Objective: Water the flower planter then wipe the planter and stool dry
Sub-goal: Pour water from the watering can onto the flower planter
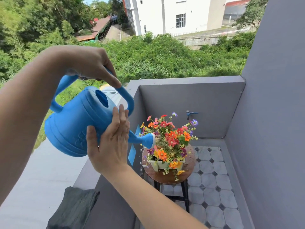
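Observation:
A blue watering can (74,126) is tilted forward, its spout rose (149,140) over the flowers, and water streams out. My left hand (92,63) grips the top handle. My right hand (112,142) lies flat against the can's side, fingers together, supporting it. The white planter (162,164), full of orange, red and purple flowers (171,134), stands on a round brown wooden stool (166,178) with black legs. Drops fall off the stool's left edge, and its top looks wet.
A dark grey cloth (72,209) lies on the grey balcony ledge (112,200) at lower left. Grey walls (189,104) enclose a tiled floor (212,187). A blue tap (189,114) sticks out of the back wall. Blue tape marks the left wall.

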{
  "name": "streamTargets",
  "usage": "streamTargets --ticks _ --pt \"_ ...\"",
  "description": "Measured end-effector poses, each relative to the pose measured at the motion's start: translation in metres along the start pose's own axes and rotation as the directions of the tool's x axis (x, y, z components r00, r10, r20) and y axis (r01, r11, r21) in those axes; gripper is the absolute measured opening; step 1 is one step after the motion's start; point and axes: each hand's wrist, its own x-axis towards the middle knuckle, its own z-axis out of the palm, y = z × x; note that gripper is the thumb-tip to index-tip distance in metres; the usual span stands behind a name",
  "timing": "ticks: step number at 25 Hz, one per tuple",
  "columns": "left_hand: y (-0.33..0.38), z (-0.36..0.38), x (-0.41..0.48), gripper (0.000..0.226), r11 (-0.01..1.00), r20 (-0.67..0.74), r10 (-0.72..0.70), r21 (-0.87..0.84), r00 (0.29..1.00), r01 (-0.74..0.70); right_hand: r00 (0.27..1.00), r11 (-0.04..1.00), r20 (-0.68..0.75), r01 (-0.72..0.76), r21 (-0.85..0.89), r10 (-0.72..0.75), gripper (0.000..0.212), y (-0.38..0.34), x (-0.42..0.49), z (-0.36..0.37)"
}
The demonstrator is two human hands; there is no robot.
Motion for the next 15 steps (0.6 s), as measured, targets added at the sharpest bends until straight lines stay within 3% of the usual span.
streamTargets --ticks 4,8,15 --pt "0.009 -0.001 0.003 0.02 0.999 0.001 0.015 -0.05 1.0 -0.015 0.998 1.0 -0.06 0.025 -0.012 -0.025 0.064 0.003 0.004 -0.01" --pt "0.015 -0.008 0.007 0.024 0.998 -0.091 0.02 -0.061 0.996 -0.025 0.99 0.995 -0.106 0.097 -0.01 -0.097 0.065 0.013 0.026 -0.019" --pt "0.003 -0.019 0.011 0.028 0.996 -0.158 -0.036 -0.082 0.987 0.023 0.994 0.993 0.001 0.113 -0.024 -0.113 0.072 0.018 0.055 -0.018"
